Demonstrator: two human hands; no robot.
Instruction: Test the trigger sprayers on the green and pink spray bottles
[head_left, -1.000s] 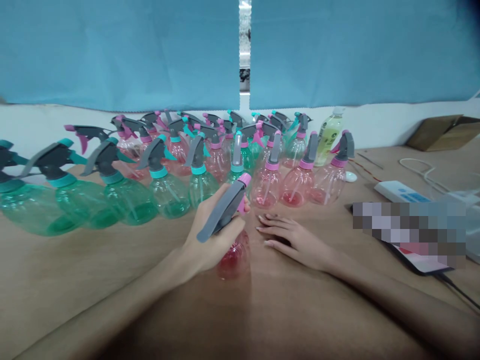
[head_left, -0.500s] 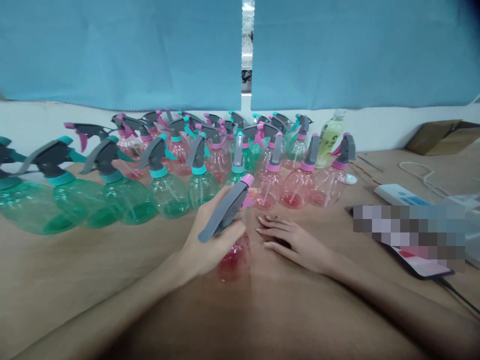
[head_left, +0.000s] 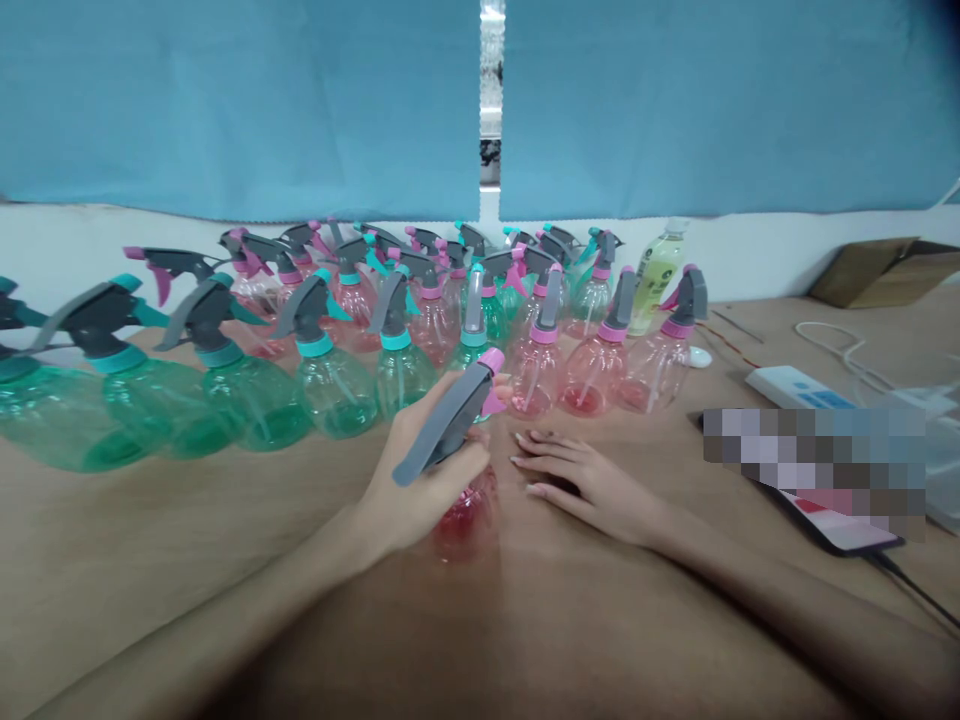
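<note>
My left hand [head_left: 424,460] is wrapped round the neck of a pink spray bottle [head_left: 465,522] standing on the table [head_left: 585,610]. Its grey sprayer head has a pink nozzle and trigger, and points away to the upper right. Part of the bottle is hidden behind my fingers and thumb. To the right, my right hand [head_left: 589,480] rests on the tabletop, fingers stretched out and holding nothing. Just beyond both hands stand a green spray bottle [head_left: 337,395] with a turquoise collar and a pink-collared spray bottle [head_left: 596,370], among several others of both colours.
At the back right is a clear bottle with yellow-green contents [head_left: 658,280]. A phone [head_left: 840,525] with a cable lies at the right, partly blurred out. Behind it are a white power strip [head_left: 799,388] and a brown box [head_left: 881,272]. Blue cloth [head_left: 247,110] covers the wall.
Hardly anything differs. The whole view has shifted very slightly to the left, while both hands and the held spray bottle keep their places.
</note>
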